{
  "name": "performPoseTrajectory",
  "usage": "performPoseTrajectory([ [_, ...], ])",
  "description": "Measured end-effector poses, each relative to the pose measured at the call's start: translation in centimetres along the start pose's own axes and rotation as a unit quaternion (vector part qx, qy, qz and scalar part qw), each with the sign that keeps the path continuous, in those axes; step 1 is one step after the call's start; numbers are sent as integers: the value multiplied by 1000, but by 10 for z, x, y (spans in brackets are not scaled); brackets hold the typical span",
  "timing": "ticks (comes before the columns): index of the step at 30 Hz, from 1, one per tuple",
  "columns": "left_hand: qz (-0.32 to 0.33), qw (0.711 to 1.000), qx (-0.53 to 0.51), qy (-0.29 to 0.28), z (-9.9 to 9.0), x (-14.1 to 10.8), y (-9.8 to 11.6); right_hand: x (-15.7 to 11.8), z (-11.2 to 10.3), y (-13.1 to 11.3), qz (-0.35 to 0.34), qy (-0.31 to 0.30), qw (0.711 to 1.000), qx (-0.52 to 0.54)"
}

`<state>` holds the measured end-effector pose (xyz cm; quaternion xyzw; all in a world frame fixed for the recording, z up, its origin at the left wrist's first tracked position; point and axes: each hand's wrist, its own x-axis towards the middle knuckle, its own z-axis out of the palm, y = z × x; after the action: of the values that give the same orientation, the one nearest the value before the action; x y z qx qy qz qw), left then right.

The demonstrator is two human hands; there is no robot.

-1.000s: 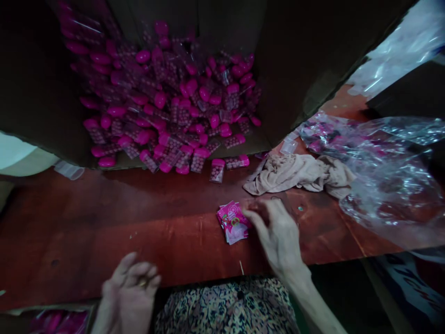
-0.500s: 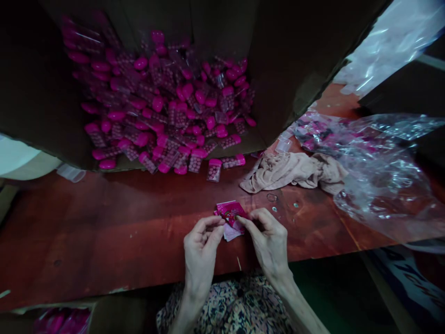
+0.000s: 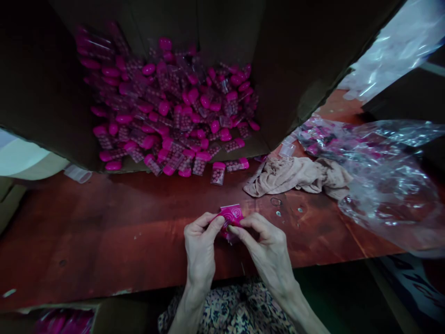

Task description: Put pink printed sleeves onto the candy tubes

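Observation:
My left hand [image 3: 200,243] pinches the left edge of a small pink printed label [image 3: 232,213] between thumb and fingers. On the label's right side, the thumb and forefinger of my right hand [image 3: 269,243] are closed as well. More paper shows beneath the label, but my fingers cover most of it. Just beyond my hands, a clear container [image 3: 218,174] with a pink cap, filled with small round balls, rests on the red table [image 3: 139,232]. A similar one [image 3: 237,164] lies on its side behind it.
A big cardboard box [image 3: 285,60] on its side opens toward me, with many pink-capped containers [image 3: 167,120] heaped inside. To the right lie a crumpled cloth [image 3: 295,176] and a clear plastic bag [image 3: 389,185]. An open carton [image 3: 114,315] sits below the table's front edge.
My fingers have closed in on the pink label from both sides, and its swirl-patterned part now shows. The whole view has shifted slightly; the containers stay as they were.

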<state>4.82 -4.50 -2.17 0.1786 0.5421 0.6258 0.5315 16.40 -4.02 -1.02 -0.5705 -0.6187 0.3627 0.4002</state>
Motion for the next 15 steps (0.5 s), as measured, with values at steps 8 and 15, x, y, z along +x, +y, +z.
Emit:
performPoseTrajectory([
  [8, -63, 991, -111, 42, -14, 11, 17, 23, -3, -14, -96, -141, 978, -123],
  [15, -66, 970, -199, 122, -31, 24, 25, 94, 38, -13, -48, -37, 940, -336],
])
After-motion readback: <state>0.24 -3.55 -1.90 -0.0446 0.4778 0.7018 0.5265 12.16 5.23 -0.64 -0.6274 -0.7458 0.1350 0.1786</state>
